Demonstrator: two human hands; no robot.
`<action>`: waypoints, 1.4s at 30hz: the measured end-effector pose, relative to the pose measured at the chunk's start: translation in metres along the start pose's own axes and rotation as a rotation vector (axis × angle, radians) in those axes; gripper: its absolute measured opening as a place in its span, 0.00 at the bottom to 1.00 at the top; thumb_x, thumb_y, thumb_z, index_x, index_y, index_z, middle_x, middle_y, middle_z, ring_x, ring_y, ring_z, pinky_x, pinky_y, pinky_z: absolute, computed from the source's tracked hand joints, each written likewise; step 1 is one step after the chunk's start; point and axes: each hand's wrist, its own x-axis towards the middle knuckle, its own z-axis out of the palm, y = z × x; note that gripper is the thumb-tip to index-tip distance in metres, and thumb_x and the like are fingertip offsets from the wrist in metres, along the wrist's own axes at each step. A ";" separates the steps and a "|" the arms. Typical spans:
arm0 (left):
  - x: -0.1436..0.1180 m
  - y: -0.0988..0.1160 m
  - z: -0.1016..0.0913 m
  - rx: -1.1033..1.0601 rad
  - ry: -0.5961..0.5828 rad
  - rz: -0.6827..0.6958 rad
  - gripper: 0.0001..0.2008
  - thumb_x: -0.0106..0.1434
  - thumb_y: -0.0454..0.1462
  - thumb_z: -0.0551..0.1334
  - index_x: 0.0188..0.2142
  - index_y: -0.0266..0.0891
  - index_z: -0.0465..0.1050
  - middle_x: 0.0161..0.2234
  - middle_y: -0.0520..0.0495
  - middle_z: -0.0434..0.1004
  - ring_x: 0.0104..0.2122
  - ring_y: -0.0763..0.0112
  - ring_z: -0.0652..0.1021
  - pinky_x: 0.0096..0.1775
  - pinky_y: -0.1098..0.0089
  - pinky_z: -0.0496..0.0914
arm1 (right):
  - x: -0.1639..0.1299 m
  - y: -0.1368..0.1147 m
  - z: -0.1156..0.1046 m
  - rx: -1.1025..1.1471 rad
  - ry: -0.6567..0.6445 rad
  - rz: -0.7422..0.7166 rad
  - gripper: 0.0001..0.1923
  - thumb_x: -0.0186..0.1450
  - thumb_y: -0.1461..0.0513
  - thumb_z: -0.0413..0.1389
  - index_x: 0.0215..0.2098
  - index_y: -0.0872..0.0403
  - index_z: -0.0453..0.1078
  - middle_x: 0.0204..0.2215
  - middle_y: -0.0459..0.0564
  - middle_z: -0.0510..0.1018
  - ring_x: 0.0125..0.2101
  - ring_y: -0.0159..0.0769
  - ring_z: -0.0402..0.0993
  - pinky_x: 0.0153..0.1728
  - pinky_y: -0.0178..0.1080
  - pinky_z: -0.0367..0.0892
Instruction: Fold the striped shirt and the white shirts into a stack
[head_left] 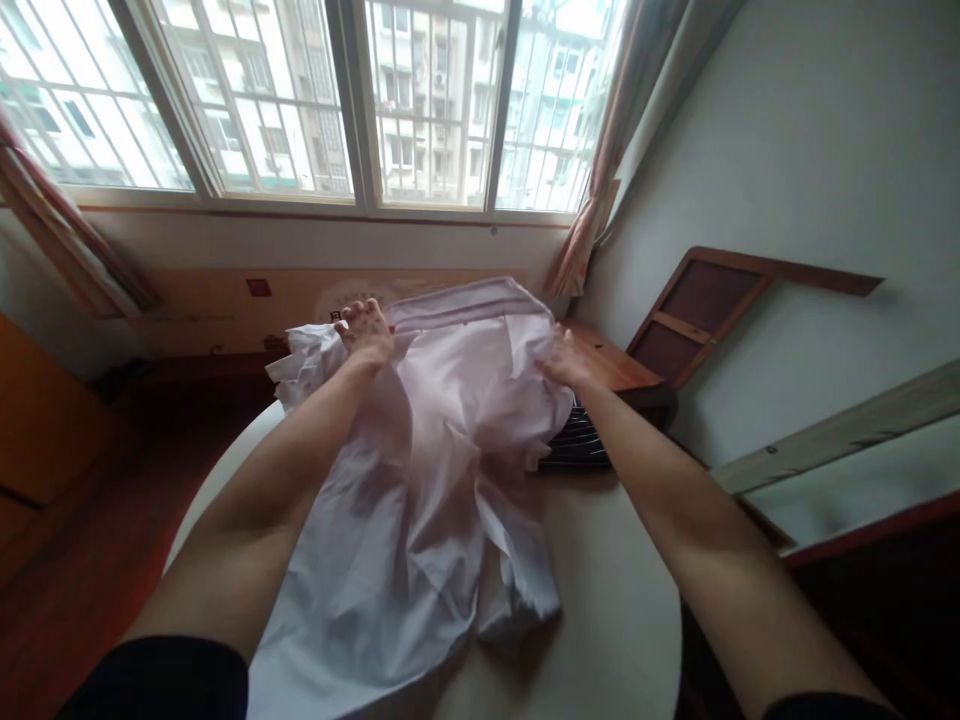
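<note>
A pale pinkish-white shirt [442,440] with a collar at its far end hangs and drapes over a round white table [615,580]. My left hand [367,330] grips it at the left shoulder, beside the collar, with a bunched, ruffled sleeve next to it. At the right shoulder my right hand [564,358] is closed on the cloth. The collar [472,305] is lifted between my two hands, while the lower part of the shirt spreads in folds on the table toward me. Some fingertips are hidden by the fabric.
A dark striped cloth item [577,440] lies at the table's right far edge. Behind it stands a brown wooden piece of furniture [622,360]. A barred window [435,110] with curtains [585,240] fills the far wall. Reddish flooring [97,560] shows at the left.
</note>
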 end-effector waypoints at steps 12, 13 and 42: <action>-0.199 -0.044 -0.046 -0.037 -0.695 0.871 0.26 0.59 0.56 0.56 0.47 0.42 0.70 0.46 0.41 0.72 0.46 0.55 0.71 0.49 0.56 0.63 | -0.240 -0.034 0.046 0.195 -0.133 -0.167 0.40 0.55 0.49 0.60 0.62 0.52 0.54 0.56 0.58 0.64 0.56 0.51 0.60 0.54 0.51 0.61; -0.214 -0.049 -0.046 -0.090 -0.783 0.928 0.30 0.57 0.58 0.57 0.53 0.44 0.67 0.51 0.41 0.69 0.50 0.53 0.69 0.52 0.54 0.62 | -0.255 -0.040 0.049 0.199 -0.193 -0.153 0.40 0.55 0.52 0.60 0.62 0.52 0.54 0.56 0.57 0.65 0.55 0.50 0.61 0.53 0.50 0.62; -0.082 -0.022 0.001 0.028 -0.121 0.360 0.25 0.59 0.48 0.60 0.52 0.39 0.65 0.55 0.36 0.66 0.54 0.49 0.66 0.53 0.53 0.59 | -0.219 0.009 -0.023 0.523 -0.521 0.054 0.23 0.57 0.49 0.59 0.45 0.53 0.71 0.37 0.54 0.77 0.37 0.43 0.74 0.38 0.44 0.70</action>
